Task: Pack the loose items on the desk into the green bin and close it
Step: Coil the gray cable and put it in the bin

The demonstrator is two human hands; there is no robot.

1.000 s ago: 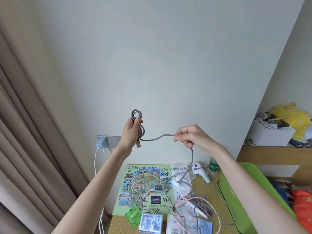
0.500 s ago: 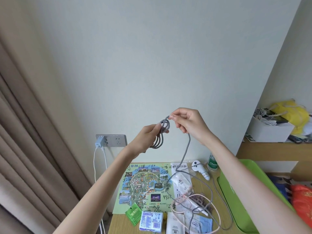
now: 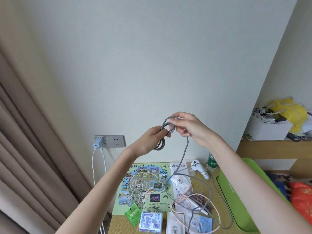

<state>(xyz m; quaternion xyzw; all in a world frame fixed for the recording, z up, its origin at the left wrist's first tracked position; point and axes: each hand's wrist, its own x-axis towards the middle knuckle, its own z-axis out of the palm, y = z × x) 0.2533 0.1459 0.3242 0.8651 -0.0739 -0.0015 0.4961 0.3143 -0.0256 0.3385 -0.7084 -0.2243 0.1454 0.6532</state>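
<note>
A grey braided cable (image 3: 184, 152) is partly coiled and held up in front of the wall. My left hand (image 3: 152, 139) grips the coil of loops. My right hand (image 3: 187, 126) pinches the top loop right beside it. The cable's free length hangs down to the desk and trails over the loose items. The green bin (image 3: 236, 196) lies at the desk's right side, partly behind my right forearm. Loose on the desk are a map sheet (image 3: 143, 184), a pink cable (image 3: 179, 211), white packets (image 3: 181, 183), a tissue pack (image 3: 151, 222) and a white device (image 3: 199, 168).
A wall socket (image 3: 116, 141) with a blue charger (image 3: 98, 142) and white leads sits left of the desk. Curtains hang at the left. A green-capped bottle (image 3: 211, 163) stands at the desk's back. A shelf at the right holds a white box (image 3: 268, 130) and a yellow bag (image 3: 290, 112).
My hands were apart with cable stretched between them; the right hand has come over to the left, adding a loop to the coil. Both hands now sit slightly lower and closer together.
</note>
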